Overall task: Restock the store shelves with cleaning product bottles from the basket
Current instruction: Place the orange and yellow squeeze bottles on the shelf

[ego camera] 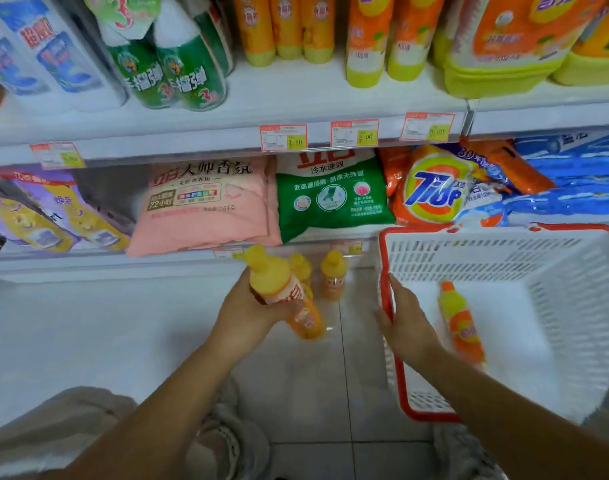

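**One bottle in hand, one left in the basket**

The left hand (pixel 251 313) wraps its fingers round an orange bottle (pixel 273 284), cap up, likely to stand it beside the two bottles (pixel 333 278) upright below the shelf. The right hand (pixel 408 327) lies straight-fingered over the rim of the basket (pixel 469 258), gripping nothing, probably steadying it. The last bottle (pixel 462 327) lies inside.

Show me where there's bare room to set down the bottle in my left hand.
Widest: the white bottom ledge, left of the left hand gripping the yellow-capped bottle and two standing bottles. Also the top shelf between green bottles and orange bottles. The middle shelf is packed with bags.
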`<state>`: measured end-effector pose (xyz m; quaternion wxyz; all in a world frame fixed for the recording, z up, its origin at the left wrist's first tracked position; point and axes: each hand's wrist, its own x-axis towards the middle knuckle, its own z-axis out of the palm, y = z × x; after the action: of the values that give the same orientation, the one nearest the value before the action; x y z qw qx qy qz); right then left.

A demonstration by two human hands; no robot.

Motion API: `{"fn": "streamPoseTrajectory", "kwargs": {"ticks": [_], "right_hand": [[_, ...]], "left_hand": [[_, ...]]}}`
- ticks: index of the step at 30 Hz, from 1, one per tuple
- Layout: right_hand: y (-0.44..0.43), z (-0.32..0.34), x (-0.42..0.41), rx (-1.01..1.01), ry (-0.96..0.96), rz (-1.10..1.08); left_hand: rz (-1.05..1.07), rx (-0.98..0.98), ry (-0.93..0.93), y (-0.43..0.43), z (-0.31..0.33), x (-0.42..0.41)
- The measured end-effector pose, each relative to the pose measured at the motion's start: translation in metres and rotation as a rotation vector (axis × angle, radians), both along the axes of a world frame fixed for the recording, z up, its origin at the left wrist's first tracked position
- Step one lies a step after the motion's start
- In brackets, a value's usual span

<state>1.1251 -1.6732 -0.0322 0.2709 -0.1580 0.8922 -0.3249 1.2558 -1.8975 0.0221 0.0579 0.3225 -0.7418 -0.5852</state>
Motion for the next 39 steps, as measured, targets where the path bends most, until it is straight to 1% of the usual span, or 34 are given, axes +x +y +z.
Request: {"fn": "streamPoseTrajectory", "kwargs": {"ticks": [2,5,9,12,16,21,23,25,29,32,34,36,37,39], "right_hand": [[0.004,-0.020,0.015,-0.060,-0.027,-0.052],[0.000,-0.031,0.019,-0.094,0.005,-0.130],[0.001,-0.033,0.018,-0.101,0.019,-0.129],[0.001,-0.034,0.019,-0.106,0.027,-0.133],[0.002,-0.035,0.019,-0.083,0.032,-0.134],[0.001,-0.034,0.020,-0.080,0.028,-0.144],[0.001,-0.036,0.020,-0.085,0.025,-0.143],[0.001,-0.037,0.019,-0.085,0.029,-0.134],[0.001,-0.035,0.019,-0.072,0.055,-0.126],[0.001,-0.030,0.018,-0.067,0.033,-0.105],[0.000,-0.025,0.015,-0.053,0.009,-0.080],[0.000,-0.019,0.011,-0.008,0.032,-0.048],[-0.001,-0.015,0.007,0.024,0.068,-0.042],[-0.009,-0.001,-0.001,0.056,0.145,-0.056]], "left_hand": [[0.036,0.022,-0.048,-0.015,-0.009,0.011],[0.085,-0.001,-0.115,-0.035,-0.022,0.022],[0.119,-0.122,-0.174,-0.049,-0.048,0.020],[0.118,-0.166,-0.194,-0.054,-0.071,0.007],[0.104,-0.168,-0.198,-0.051,-0.093,-0.017],[0.155,-0.094,-0.275,-0.049,-0.128,-0.028],[0.157,-0.069,-0.266,-0.045,-0.130,-0.030],[0.126,-0.069,-0.240,-0.041,-0.124,-0.033],[0.043,-0.052,-0.261,-0.043,-0.106,-0.030],[0.057,-0.037,-0.349,-0.048,-0.076,-0.030],[-0.008,-0.032,-0.392,-0.049,-0.045,-0.033],[-0.101,-0.115,-0.358,-0.051,-0.013,-0.037],[-0.134,-0.199,-0.322,-0.052,0.003,-0.040],[-0.125,-0.370,-0.212,-0.055,0.033,-0.046]]}}
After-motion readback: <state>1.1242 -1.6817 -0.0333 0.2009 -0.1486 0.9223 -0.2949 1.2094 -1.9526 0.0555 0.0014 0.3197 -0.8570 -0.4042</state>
